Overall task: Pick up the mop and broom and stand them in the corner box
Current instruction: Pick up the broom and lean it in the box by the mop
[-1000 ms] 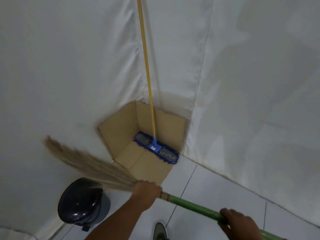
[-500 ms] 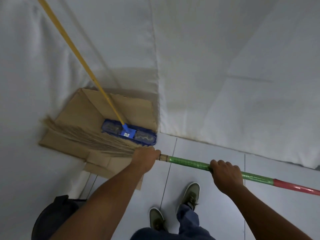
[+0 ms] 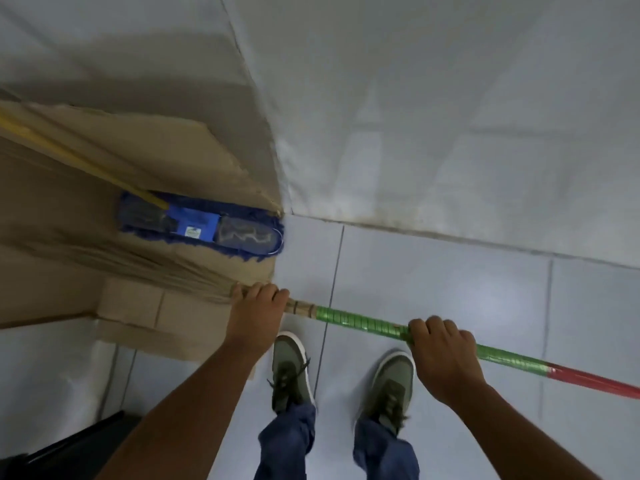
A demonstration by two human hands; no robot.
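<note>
The person holds the grass broom (image 3: 360,321) nearly level, with the left hand (image 3: 254,315) clamped around the neck where the bristles are bound and the right hand (image 3: 443,358) closed around the green-taped handle toward three o'clock. The straw bristles reach toward nine o'clock over the open cardboard box (image 3: 131,306) in the corner. Inside the box the blue flat mop (image 3: 201,226) rests on its head, its yellow handle slanting away toward ten o'clock, and the person's green sneakers (image 3: 291,372) stand on the tiled floor (image 3: 433,282) just beside the box.

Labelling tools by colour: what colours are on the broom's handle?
In the head view, the broom handle is wrapped green, turning red toward its far end.
</note>
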